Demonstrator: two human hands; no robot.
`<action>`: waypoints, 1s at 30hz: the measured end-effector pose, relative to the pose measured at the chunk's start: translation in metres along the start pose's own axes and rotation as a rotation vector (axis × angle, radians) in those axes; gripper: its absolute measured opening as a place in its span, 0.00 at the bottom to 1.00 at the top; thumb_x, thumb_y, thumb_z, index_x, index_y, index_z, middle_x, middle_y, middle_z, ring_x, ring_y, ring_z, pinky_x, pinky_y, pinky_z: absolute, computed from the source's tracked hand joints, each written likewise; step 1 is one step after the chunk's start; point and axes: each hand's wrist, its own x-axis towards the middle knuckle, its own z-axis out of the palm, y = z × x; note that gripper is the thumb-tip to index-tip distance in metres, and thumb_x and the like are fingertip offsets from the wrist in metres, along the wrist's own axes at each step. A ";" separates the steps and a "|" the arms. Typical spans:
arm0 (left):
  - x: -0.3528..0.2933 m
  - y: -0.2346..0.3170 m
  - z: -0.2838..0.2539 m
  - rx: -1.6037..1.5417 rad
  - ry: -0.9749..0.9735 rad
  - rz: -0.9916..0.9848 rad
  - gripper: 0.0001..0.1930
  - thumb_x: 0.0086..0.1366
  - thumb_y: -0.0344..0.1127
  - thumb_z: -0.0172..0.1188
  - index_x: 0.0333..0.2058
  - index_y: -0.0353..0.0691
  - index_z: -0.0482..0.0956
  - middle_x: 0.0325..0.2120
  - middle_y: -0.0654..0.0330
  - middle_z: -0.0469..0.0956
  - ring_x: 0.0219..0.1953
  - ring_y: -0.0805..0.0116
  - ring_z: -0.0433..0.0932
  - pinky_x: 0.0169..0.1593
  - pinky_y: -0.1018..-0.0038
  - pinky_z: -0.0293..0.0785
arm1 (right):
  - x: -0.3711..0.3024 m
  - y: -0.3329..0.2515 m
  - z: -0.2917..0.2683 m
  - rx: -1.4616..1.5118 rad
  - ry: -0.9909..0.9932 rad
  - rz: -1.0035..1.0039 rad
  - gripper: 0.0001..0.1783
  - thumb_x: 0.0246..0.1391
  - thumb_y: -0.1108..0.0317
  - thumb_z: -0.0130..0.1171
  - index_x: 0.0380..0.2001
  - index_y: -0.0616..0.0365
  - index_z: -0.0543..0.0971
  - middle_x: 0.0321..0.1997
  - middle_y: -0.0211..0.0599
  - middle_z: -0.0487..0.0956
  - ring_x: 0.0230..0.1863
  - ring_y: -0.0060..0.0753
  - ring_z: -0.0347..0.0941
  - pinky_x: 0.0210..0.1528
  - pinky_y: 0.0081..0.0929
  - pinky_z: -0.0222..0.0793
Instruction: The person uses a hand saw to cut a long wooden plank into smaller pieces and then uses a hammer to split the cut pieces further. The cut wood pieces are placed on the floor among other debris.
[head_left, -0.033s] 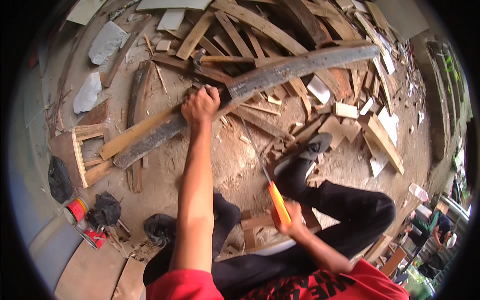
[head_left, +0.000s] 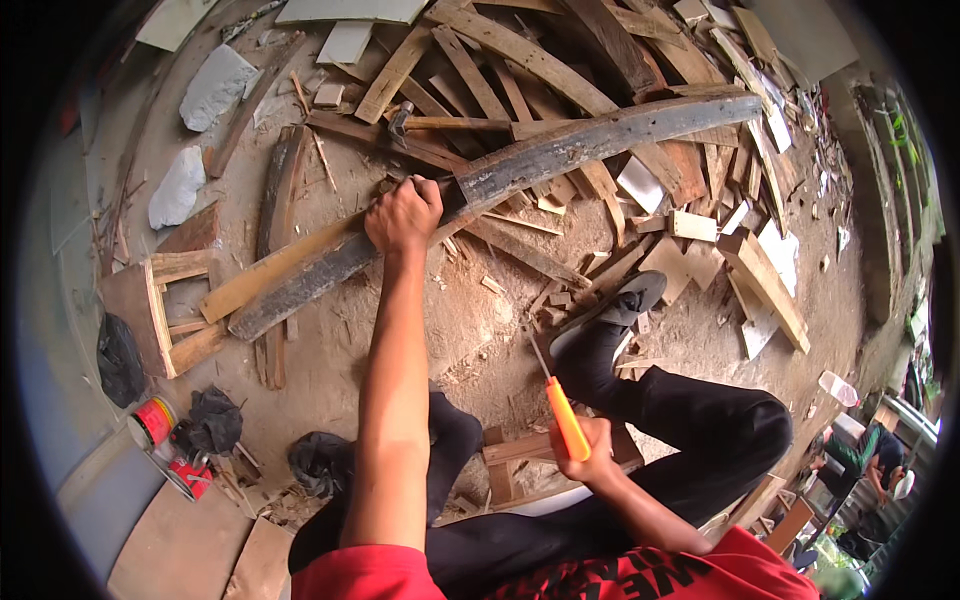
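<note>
My left hand [head_left: 404, 215], arm stretched forward, is closed over a long dark-grey wooden plank [head_left: 310, 275]. The plank lies slantwise, and a dark beam [head_left: 600, 142] continues toward the far right from just beyond the hand. My right hand [head_left: 588, 447] grips the orange-yellow handle of a handsaw [head_left: 567, 420] above my bent leg. Its thin blade is seen nearly edge-on and points forward toward the planks; its far end is hard to make out. A paler board [head_left: 270, 268] lies along the plank's far side.
Behind the beam lies a hammer [head_left: 402, 122] amid a heap of boards [head_left: 530, 60]. Offcuts [head_left: 692, 225] litter the ground at right. At left are a wooden frame [head_left: 165, 310], paint cans [head_left: 152, 420] and black plastic bags [head_left: 213, 418]. Another person [head_left: 885, 465] crouches at far right.
My right hand and the saw have shifted slightly down and right, and the blade no longer appears to reach the plank. The left hand stays in place.
</note>
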 end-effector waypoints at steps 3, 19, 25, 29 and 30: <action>-0.001 0.002 -0.001 0.016 -0.029 -0.028 0.22 0.64 0.51 0.46 0.29 0.42 0.85 0.30 0.46 0.83 0.35 0.45 0.83 0.41 0.53 0.78 | 0.050 -0.008 0.005 -0.049 -0.021 0.033 0.04 0.47 0.72 0.56 0.24 0.61 0.76 0.18 0.48 0.72 0.21 0.50 0.72 0.25 0.37 0.67; 0.004 0.015 0.008 0.019 -0.050 0.021 0.23 0.65 0.52 0.46 0.28 0.43 0.85 0.31 0.48 0.84 0.37 0.46 0.83 0.43 0.55 0.77 | 0.174 -0.015 0.029 -0.050 0.136 0.023 0.11 0.47 0.66 0.59 0.25 0.66 0.76 0.23 0.59 0.75 0.25 0.61 0.75 0.28 0.41 0.69; 0.011 0.007 0.002 0.016 -0.041 -0.010 0.23 0.65 0.51 0.45 0.27 0.44 0.84 0.31 0.49 0.84 0.35 0.46 0.83 0.40 0.54 0.78 | 0.018 0.025 0.001 -0.108 -0.007 -0.113 0.08 0.49 0.73 0.57 0.19 0.57 0.72 0.14 0.38 0.68 0.15 0.39 0.67 0.20 0.32 0.62; 0.007 0.001 0.006 -0.003 -0.030 -0.019 0.22 0.66 0.50 0.44 0.30 0.45 0.85 0.31 0.48 0.84 0.35 0.46 0.84 0.39 0.53 0.79 | 0.024 0.005 -0.006 -0.066 -0.009 -0.065 0.05 0.48 0.75 0.56 0.21 0.57 0.73 0.15 0.38 0.70 0.15 0.40 0.68 0.20 0.33 0.63; 0.004 0.002 0.011 -0.019 -0.042 -0.028 0.22 0.66 0.51 0.44 0.30 0.45 0.86 0.31 0.48 0.84 0.36 0.47 0.84 0.40 0.53 0.79 | 0.064 0.002 -0.003 -0.075 -0.029 -0.124 0.02 0.47 0.75 0.56 0.26 0.59 0.77 0.18 0.43 0.75 0.18 0.50 0.74 0.22 0.38 0.67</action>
